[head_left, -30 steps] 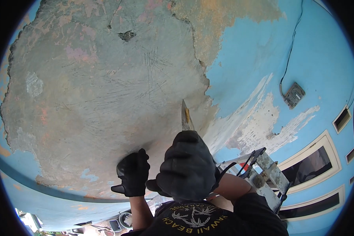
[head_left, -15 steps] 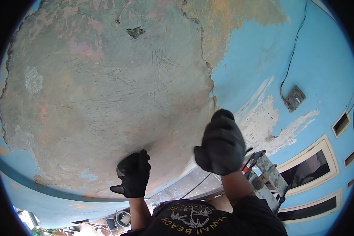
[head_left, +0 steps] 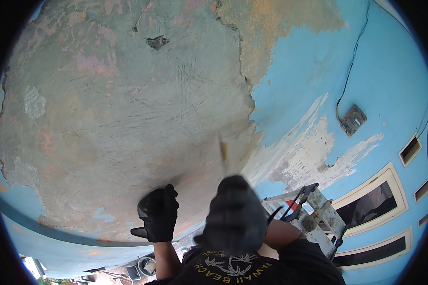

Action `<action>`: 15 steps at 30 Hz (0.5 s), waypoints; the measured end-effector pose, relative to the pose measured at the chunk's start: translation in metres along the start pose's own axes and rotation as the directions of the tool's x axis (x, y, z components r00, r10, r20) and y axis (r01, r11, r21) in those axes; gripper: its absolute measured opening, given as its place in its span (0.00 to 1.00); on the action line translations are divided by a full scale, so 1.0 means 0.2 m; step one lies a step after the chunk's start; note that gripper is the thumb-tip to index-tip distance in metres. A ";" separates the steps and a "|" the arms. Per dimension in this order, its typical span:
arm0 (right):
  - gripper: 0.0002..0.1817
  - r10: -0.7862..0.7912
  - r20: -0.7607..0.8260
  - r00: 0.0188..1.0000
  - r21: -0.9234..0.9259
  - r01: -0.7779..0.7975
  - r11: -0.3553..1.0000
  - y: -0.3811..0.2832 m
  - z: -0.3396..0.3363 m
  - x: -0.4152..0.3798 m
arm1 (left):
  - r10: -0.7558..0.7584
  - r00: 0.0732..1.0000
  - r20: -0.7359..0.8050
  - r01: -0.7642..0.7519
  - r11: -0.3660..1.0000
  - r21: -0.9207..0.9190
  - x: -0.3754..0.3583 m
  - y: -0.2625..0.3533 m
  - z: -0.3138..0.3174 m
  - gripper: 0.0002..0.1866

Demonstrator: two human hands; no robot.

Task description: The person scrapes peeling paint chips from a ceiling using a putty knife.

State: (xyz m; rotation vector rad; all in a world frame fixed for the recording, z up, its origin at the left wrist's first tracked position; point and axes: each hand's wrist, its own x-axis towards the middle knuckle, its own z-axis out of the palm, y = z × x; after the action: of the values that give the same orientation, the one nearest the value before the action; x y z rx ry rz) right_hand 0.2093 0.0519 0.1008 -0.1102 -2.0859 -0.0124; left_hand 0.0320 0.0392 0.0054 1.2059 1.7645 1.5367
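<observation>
My right hand point(head_left: 235, 213), in a black glove, is wrapped round a thin tool point(head_left: 223, 151) that points up toward the wall. Motion blurs the tool; its end looks yellowish-brown, and I cannot tell its kind. Lower left, my left hand point(head_left: 158, 213), also black-gloved, rests against the bare grey plaster point(head_left: 128, 156) with its outer fingers apart. In front of both hands the plaster is scratched with dark lines. A jagged edge separates it from blue paint point(head_left: 309, 61) on the right.
Close by on the right stands a paint-spattered ladder point(head_left: 325, 209). A grey box point(head_left: 353, 120) with a black cable point(head_left: 354, 61) is fixed to the blue wall. Framed windows point(head_left: 373, 197) lie beyond. Far below at the left are a round bucket point(head_left: 147, 266) and other items.
My right hand has swung down and left with the thin tool, away from the jagged paint edge. My left hand stays at nearly the same spot on the wall.
</observation>
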 end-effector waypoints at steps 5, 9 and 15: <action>0.10 -0.032 -0.057 0.998 -0.313 0.013 0.950 0.22 0.03 -0.10 | 0.028 1.000 0.010 -0.029 0.999 0.033 0.00 -0.01 -0.01 0.18; 0.10 0.005 -0.130 0.992 -0.233 -0.035 0.972 0.17 0.05 -0.05 | 0.074 0.997 -0.033 -0.073 0.997 0.030 0.00 -0.03 0.01 0.18; 0.14 -0.042 -0.013 0.999 -0.394 0.034 0.919 0.29 0.08 -0.10 | 0.072 0.997 -0.005 -0.072 0.997 -0.025 0.00 -0.05 0.01 0.18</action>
State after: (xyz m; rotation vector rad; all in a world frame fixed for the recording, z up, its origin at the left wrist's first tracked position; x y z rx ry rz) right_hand 0.2099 0.1096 0.0728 -0.3126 -2.0393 -0.4574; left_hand 0.0305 0.0396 -0.0038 1.2677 1.7167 1.5984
